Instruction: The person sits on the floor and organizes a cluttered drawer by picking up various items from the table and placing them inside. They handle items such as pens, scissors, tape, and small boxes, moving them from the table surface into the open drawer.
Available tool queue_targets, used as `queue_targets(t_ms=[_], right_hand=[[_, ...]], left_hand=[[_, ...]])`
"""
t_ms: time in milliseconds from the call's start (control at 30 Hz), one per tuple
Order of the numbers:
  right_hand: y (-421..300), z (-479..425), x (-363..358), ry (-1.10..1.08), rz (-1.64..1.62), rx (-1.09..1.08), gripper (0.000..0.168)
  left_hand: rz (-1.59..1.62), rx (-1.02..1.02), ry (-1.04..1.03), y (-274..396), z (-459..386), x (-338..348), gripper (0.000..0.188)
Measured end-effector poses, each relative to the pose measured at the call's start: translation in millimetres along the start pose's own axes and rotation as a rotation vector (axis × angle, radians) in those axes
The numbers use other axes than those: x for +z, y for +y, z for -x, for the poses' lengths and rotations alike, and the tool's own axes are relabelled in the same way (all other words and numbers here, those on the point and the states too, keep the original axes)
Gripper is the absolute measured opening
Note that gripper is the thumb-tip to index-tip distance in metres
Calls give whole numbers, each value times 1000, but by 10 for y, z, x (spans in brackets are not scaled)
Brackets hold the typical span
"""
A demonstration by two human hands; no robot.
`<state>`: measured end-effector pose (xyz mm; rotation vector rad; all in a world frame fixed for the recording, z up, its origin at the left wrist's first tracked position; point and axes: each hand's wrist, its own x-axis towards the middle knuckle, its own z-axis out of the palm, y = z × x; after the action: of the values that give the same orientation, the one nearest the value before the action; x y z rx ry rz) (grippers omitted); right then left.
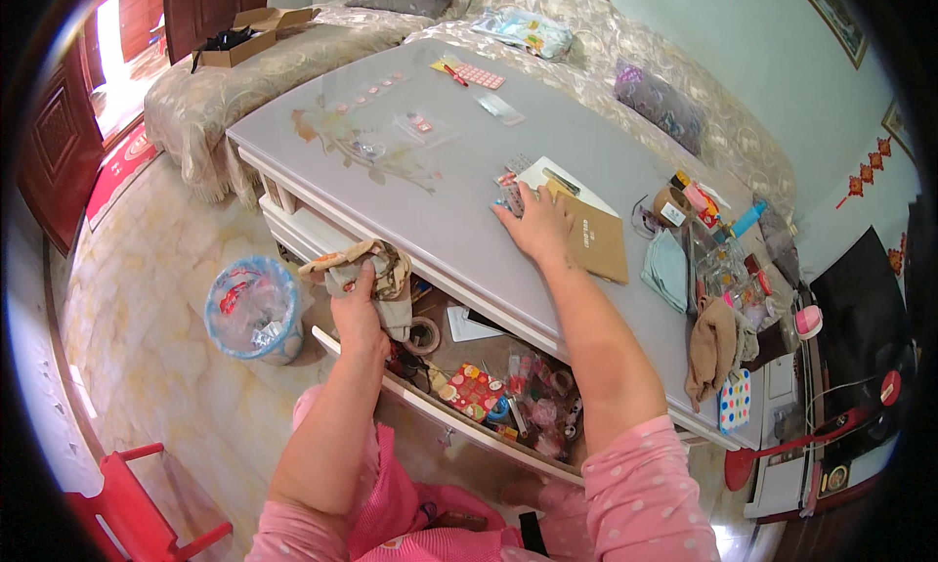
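My left hand grips a bunched, patterned cloth with beige and grey parts, above the left end of a pulled-out drawer. Spread over the grey tabletop, my right hand has its thumb beside some blister packs and its other fingers over a brown notebook. A white sheet with a dark pen on it lies just beyond. Inside the drawer are a roll of tape, a red patterned packet and several small wrapped items.
A lined waste bin stands left of the table, near a red plastic chair. Glassware, a light blue cloth and a brown cloth crowd the table's right end. A sofa runs behind the table.
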<state>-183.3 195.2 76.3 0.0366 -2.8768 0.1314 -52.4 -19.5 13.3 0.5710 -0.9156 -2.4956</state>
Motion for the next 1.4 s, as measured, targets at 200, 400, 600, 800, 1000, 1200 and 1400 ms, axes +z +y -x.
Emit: queue_targets(t_ms=[200, 400, 600, 800, 1000, 1200, 1400], right_hand=[[187, 105, 184, 202, -136, -247, 44], [398, 174, 157, 176, -464, -366, 39], [484, 572, -256, 102, -622, -340, 37], [182, 1616, -320, -45, -492, -837, 35], [-104, 1938, 281, -31, -434, -860, 30], [139, 1211, -267, 21, -595, -755, 21], [642, -49, -676, 206, -1093, 6, 24]], left_hand=[[49, 15, -24, -5, -52, -29, 40], [12, -20, -20, -71, -147, -122, 40], [-4, 0, 40, 11, -94, -130, 40], [15, 35, 36, 100, -55, -96, 41], [37, -11, 19, 33, -50, -80, 39], [28, 13, 9, 66, -50, -100, 39], [-6, -70, -27, 18, 42, 48, 38]])
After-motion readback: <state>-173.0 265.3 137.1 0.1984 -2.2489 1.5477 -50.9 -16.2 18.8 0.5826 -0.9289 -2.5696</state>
